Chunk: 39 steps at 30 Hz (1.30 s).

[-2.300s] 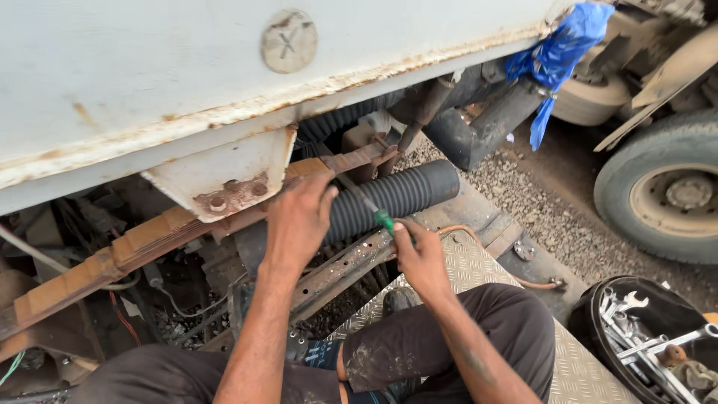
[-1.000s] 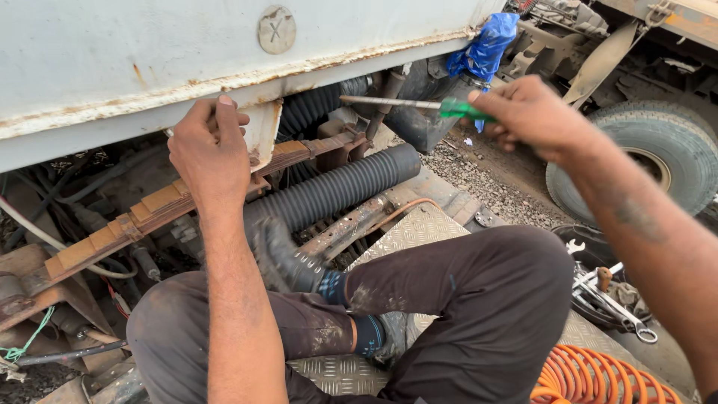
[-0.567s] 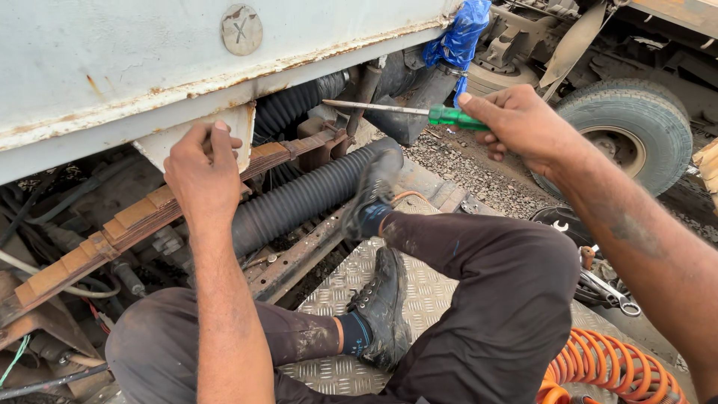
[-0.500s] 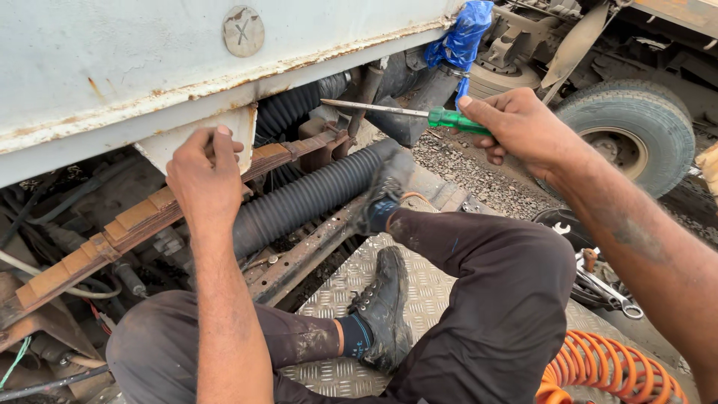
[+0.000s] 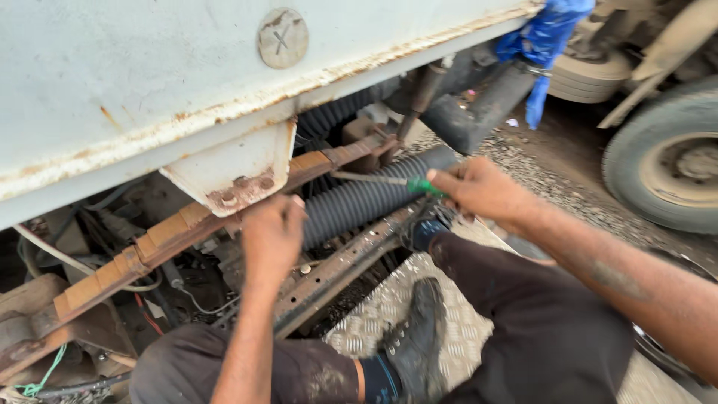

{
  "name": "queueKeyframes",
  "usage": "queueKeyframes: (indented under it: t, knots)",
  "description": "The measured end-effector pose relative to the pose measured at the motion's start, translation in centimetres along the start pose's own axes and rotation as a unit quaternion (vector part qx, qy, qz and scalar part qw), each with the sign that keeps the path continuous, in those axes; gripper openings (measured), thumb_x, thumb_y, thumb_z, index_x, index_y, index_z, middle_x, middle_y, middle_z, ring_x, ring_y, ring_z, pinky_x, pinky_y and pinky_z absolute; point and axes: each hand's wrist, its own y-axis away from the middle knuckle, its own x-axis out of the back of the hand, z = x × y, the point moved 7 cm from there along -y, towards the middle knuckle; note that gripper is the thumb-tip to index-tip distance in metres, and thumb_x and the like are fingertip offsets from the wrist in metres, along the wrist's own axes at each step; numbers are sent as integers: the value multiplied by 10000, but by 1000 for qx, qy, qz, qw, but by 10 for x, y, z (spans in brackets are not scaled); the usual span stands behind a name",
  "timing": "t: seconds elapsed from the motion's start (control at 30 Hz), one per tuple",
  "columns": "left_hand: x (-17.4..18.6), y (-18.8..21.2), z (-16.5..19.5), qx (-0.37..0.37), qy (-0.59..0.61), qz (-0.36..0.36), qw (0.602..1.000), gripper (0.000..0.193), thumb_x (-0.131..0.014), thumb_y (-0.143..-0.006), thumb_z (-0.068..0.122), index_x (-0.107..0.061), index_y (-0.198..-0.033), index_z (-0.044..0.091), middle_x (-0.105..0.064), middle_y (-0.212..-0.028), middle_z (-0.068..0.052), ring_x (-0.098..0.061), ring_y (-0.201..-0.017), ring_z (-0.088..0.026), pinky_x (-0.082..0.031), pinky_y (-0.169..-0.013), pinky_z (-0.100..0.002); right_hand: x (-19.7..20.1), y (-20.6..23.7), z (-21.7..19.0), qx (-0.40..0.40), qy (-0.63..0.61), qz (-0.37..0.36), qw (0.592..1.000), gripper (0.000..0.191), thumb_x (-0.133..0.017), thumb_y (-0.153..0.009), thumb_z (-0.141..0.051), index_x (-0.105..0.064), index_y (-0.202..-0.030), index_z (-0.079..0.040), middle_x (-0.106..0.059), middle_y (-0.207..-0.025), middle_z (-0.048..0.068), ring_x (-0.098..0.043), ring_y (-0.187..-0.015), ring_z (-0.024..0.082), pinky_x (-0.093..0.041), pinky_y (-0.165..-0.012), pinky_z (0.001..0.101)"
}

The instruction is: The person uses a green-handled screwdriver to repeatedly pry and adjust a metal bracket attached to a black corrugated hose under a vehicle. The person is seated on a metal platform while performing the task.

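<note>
My right hand (image 5: 485, 191) grips a green-handled screwdriver (image 5: 389, 180) whose shaft points left, over a black ribbed hose (image 5: 366, 200). My left hand (image 5: 272, 238) is down by the left end of that hose, under a rusty bracket (image 5: 233, 170) that hangs from the white vehicle body (image 5: 149, 82). Its fingers are curled against the hose end; what they hold is hidden. A rusty frame rail (image 5: 336, 269) runs diagonally below both hands.
My legs in dark trousers and a black boot (image 5: 415, 344) rest on a chequered metal plate (image 5: 389, 307). A second ribbed hose (image 5: 333, 116) lies behind. A wheel (image 5: 666, 157) stands at right, blue cloth (image 5: 542, 45) hangs top right, loose wires (image 5: 45, 254) at left.
My right hand brought the screwdriver down from head height to the ribbed hose. My left hand dropped from the bracket's edge to the hose end below it.
</note>
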Motion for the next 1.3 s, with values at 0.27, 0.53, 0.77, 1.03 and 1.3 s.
queueKeyframes:
  t: [0.27, 0.53, 0.77, 1.03, 1.3]
  knots:
    - [-146, 15, -58, 264, 274, -251, 890, 523, -338, -1063, 464, -647, -1215, 70, -787, -1013, -92, -775, -893, -204, -628, -836, -375, -92, -32, 28, -91, -109, -266, 954, 313, -657, -888, -251, -653, -1087, -9, -681, -838, 36, -628, -654, 123, -536, -580, 292]
    - [-157, -3, -48, 249, 519, -147, 804, 396, -384, -1084, 320, -579, -986, -10, -769, -906, -209, -759, -821, -265, -634, -790, -381, -163, -22, 34, -252, -138, -385, 877, 422, -455, -1002, -482, -556, -1127, -92, -677, -749, 94, -683, -601, 199, -567, -561, 344]
    - [-134, -5, -59, 232, 477, -120, 839, 397, -399, -1090, 320, -598, -993, -10, -757, -919, -186, -756, -880, -256, -632, -845, -395, -223, -51, 22, -221, -348, -335, 848, 369, -430, -1058, -375, -544, -965, -37, -640, -708, 116, -630, -474, 199, -512, -379, 356]
    - [-92, -1, -48, 197, 190, -25, 961, 335, -473, -1053, 277, -619, -1161, -3, -759, -920, -163, -772, -833, -277, -597, -694, -409, -219, -63, 25, -118, -255, -253, 926, 367, -503, -1052, -300, -636, -909, 11, -690, -673, 115, -563, -404, 120, -468, -346, 290]
    - [-68, 10, -13, -26, -28, 78, 996, 408, -646, -882, -57, -604, -1286, -22, -573, -1314, -239, -625, -1221, -395, -588, -983, -474, -211, -62, 37, -97, -194, -245, 945, 387, -498, -1040, -288, -640, -855, 20, -671, -592, 146, -537, -359, 154, -442, -330, 305]
